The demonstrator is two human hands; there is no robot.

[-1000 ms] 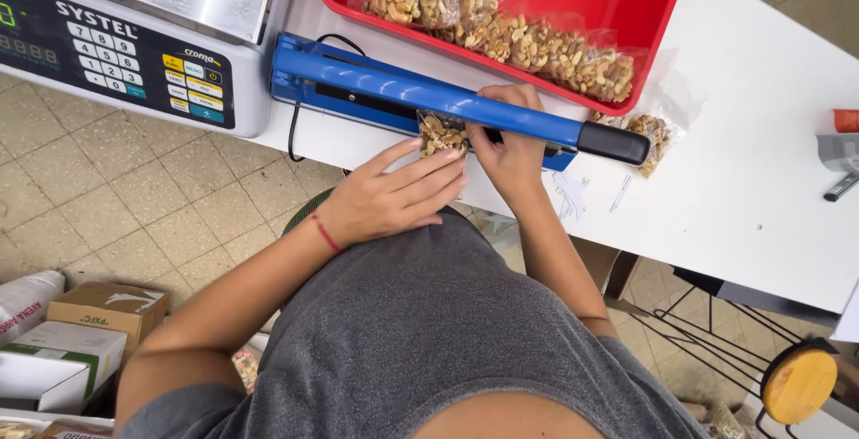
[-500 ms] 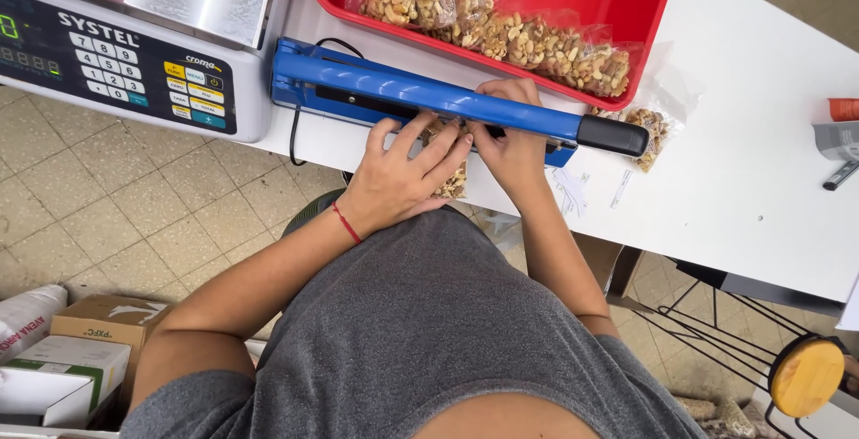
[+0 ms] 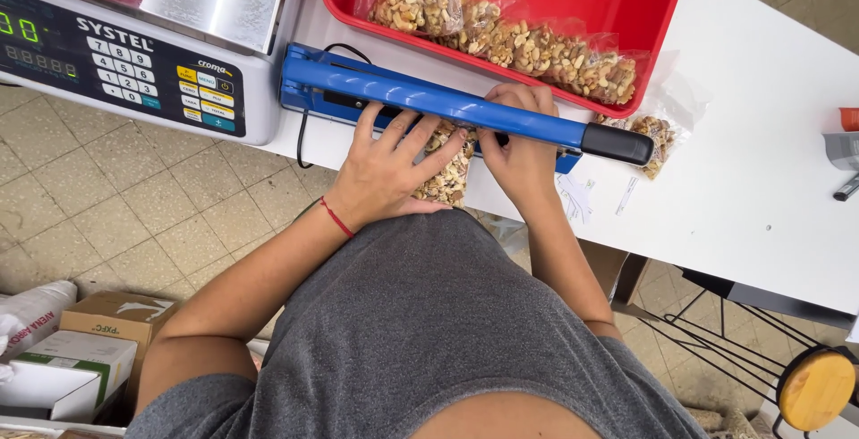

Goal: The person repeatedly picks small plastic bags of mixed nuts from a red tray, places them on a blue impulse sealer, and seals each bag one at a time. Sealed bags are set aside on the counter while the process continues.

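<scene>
Clear nut bag (image 3: 445, 170), lumpy, tan; left hand (image 3: 389, 166), right hand (image 3: 519, 148) both pinching it.

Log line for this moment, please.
left hand: on bag of nuts | right hand: at bag top, under blue sealer bar | red tray: filled bags

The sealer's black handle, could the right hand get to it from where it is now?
Probably yes. The right hand rests at the blue sealer arm, and the black handle lies just along the same bar, with nothing between them on the white table.
</scene>
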